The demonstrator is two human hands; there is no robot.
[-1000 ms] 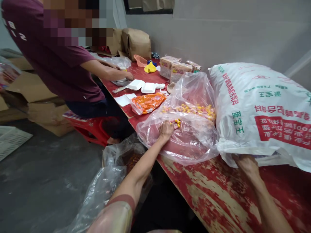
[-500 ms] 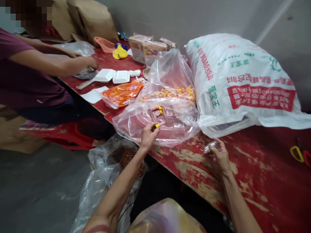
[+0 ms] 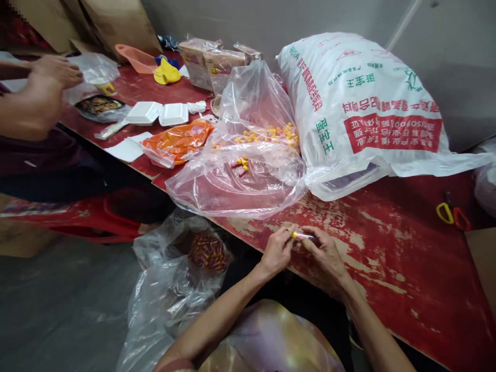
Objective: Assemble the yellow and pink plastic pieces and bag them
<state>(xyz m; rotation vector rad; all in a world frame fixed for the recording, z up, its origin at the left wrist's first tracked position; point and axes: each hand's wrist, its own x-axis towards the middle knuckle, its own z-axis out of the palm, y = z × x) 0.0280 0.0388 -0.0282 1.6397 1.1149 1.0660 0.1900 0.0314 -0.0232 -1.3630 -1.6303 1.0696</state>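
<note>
My left hand (image 3: 278, 249) and my right hand (image 3: 324, 255) meet over the worn red table (image 3: 391, 258) near its front edge. Between their pinched fingertips lies a small clear tube (image 3: 304, 236) with a yellow piece at its left end. Just beyond them a large clear plastic bag (image 3: 240, 175) lies open on the table, with several small yellow and pink pieces (image 3: 267, 135) inside. Below the table edge, left of my arm, another clear bag (image 3: 182, 268) holds several red and yellow pieces (image 3: 208, 251).
A big white printed sack (image 3: 360, 108) lies behind the clear bag. An orange packet (image 3: 178, 142), white foam trays (image 3: 158, 113) and wrapped boxes (image 3: 209, 64) sit further left. Scissors (image 3: 451, 214) lie at the right. Another person's arms (image 3: 36, 98) work at the far left.
My left hand left the clear bag with a small piece and came back to the table edge. My right hand moved in to meet it, holding the clear tube. The view tilted down.
</note>
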